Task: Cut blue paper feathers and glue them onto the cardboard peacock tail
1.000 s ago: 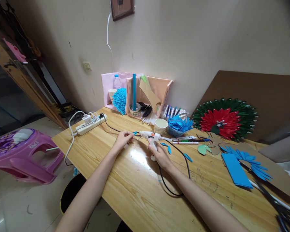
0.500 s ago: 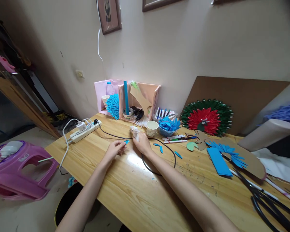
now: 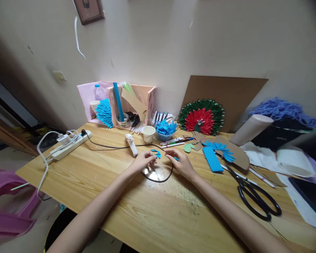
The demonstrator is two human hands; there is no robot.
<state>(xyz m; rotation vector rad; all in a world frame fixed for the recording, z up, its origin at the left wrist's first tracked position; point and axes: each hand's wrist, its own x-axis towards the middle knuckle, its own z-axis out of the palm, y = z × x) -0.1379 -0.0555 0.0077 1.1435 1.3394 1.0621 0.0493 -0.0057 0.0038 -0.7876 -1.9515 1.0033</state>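
My left hand (image 3: 144, 162) is closed in a pinch on a small blue paper petal (image 3: 158, 154), above the table. Just to its right, my right hand (image 3: 183, 164) reaches in with bent fingers apart and nothing visible between them. Another blue petal (image 3: 176, 159) shows by the right hand's fingers, partly covered. A white glue gun (image 3: 131, 144) lies on the table beyond my left hand, apart from it. Its black cord (image 3: 158, 181) loops under both hands.
Behind stand a paper cup (image 3: 149, 134) and a bowl of blue petals (image 3: 165, 136). Markers (image 3: 173, 142), a folded blue paper (image 3: 212, 160), a cardboard piece with blue petals (image 3: 242, 156) and black scissors (image 3: 255, 198) lie rightward. A power strip (image 3: 72, 146) is at the left edge.
My right hand has let go of the glue gun, which now lies on the table, and has moved right. The left hand still pinches the petal. The view has turned right.
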